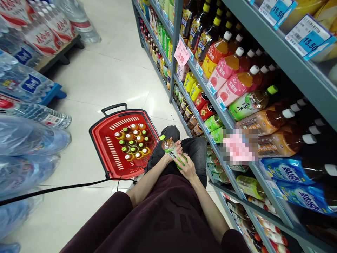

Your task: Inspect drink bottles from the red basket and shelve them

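A green tea bottle with a bright green cap lies tilted across my lap, held between both hands. My left hand wraps round its middle from the left, fingers partly hidden behind the bottle. Closed on the lower part is my right hand, its fingers over the green label. Just left of my knees stands a red shopping basket on the floor. Inside it several drink bottles stand upright, with white, yellow and green caps showing.
Drink shelves run along my right, with another green tea bottle among juices. Packs of water bottles are stacked on low pallets at the left. A black cord crosses the lower left. The basket handle points away from me.
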`<action>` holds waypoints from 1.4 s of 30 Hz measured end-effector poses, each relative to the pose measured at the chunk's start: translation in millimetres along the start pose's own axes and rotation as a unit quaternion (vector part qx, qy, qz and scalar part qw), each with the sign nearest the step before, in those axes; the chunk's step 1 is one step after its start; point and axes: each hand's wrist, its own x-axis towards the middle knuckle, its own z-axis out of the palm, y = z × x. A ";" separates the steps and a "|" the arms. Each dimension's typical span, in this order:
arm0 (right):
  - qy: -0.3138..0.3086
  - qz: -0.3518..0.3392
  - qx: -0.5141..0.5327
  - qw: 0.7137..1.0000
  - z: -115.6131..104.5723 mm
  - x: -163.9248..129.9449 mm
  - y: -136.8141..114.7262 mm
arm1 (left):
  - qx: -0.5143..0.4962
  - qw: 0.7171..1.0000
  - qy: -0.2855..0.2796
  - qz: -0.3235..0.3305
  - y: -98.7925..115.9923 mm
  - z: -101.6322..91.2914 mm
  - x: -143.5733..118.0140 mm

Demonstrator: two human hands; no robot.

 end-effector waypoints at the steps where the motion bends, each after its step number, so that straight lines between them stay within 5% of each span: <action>1: -0.003 0.002 0.003 1.000 -0.9 0.2 -0.7 | 0.004 1.000 0.002 0.000 0.4 1.3 -0.5; 12: -0.003 -0.008 -0.028 1.000 -24.7 15.8 -18.8 | 0.007 1.000 0.000 -0.018 7.6 14.5 -10.1; 18: -0.009 -0.086 -0.029 0.996 -117.5 52.9 -36.2 | 0.010 0.993 0.024 0.116 4.8 50.9 -28.5; 22: -0.015 -0.165 -0.064 0.984 -190.7 73.3 -41.6 | 0.035 0.988 0.066 0.133 -3.1 73.3 -39.0; 26: 0.000 -0.204 -0.083 0.975 -230.5 82.4 -51.9 | 0.040 0.984 0.021 0.172 -7.9 97.0 -50.4; 35: 0.023 -0.244 -0.070 0.967 -271.5 90.5 -66.7 | 0.053 0.948 0.020 0.313 -15.5 172.8 -84.9; 42: 0.016 -0.217 -0.034 0.975 -283.7 89.5 -75.2 | 0.089 0.940 0.004 0.328 -17.2 212.1 -110.0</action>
